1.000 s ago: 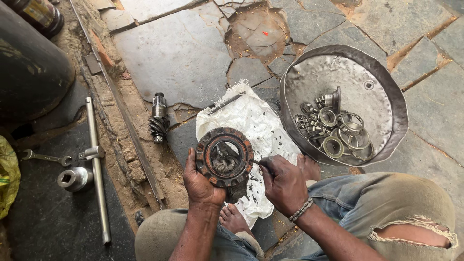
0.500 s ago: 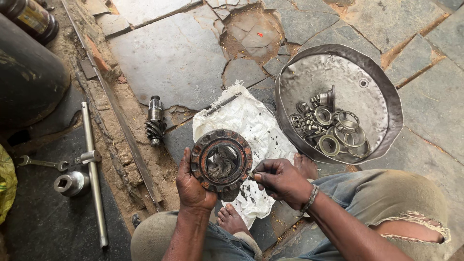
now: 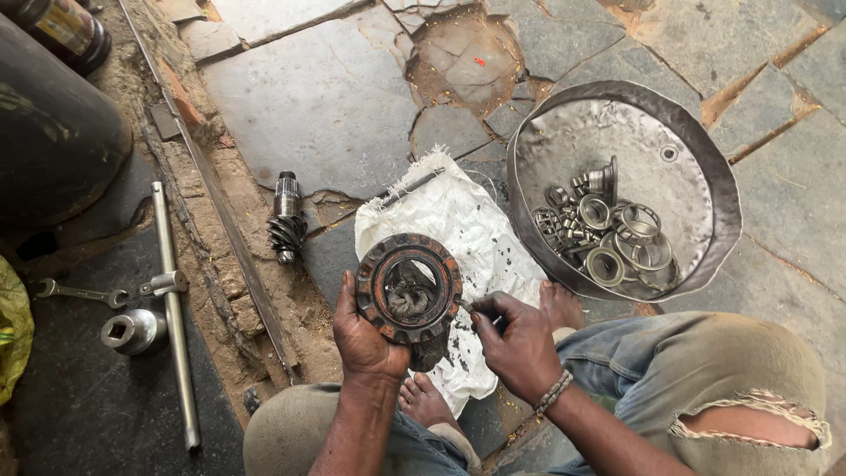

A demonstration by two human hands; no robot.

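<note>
Left hand (image 3: 366, 339) holding rusty gear housing (image 3: 409, 288), right hand (image 3: 518, 344) perhaps scraping

A person squats on a stone floor, the left hand (image 3: 366, 339) gripping a round gear housing (image 3: 409, 287) from below while the right hand (image 3: 515, 339) holds a thin tool (image 3: 465, 306) against the housing's right edge, both above a cloth sack (image 3: 458, 220) spread on the floor. To the right of the sack sits a metal basin (image 3: 696, 159) with bearings and rings (image 3: 608, 234) in it. Left of the sack lies a pinion gear shaft (image 3: 286, 219), and farther left a long T-bar wrench (image 3: 174, 317), a socket (image 3: 132, 332) and a spanner (image 3: 79, 293).
</note>
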